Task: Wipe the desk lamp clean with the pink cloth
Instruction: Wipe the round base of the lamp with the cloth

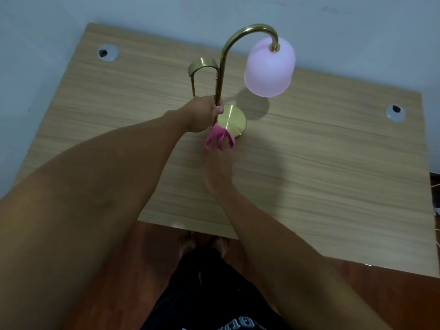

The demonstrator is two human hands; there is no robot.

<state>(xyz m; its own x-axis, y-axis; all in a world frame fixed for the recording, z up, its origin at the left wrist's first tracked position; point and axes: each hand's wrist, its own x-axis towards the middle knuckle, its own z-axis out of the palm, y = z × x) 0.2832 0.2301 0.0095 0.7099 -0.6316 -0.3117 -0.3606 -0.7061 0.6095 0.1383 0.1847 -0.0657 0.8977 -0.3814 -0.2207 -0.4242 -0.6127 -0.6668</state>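
- Two hands are at work: our left hand [202,114] has its grip closed round the lower stem of the desk lamp [223,75], and our right hand [219,170] pinches the pink cloth [217,140] against the foot of that stem, at the near edge of the round brass base [232,120].
- The lamp stands upright near the middle of the desk [333,163], its pink shade [270,66] hanging off the curved neck to the right, and a smaller brass hook [203,67] arching to the left.
- We judge tipping the main risk: the shade sits high and off to one side, so a hard rub or a loosened left grip could swing it over.
- The cloth is bunched, with folds trailing; a fold could snag where stem meets base and drag the lamp toward us.
- Smooth brass may let the base slide on the wood if we push sideways.
- Around the lamp the desk carries only two round cable holes [108,52] [395,112], both well apart from it.
- Our left forearm crosses in front and hides part of the stem, so how much is left to wipe there we cannot tell.
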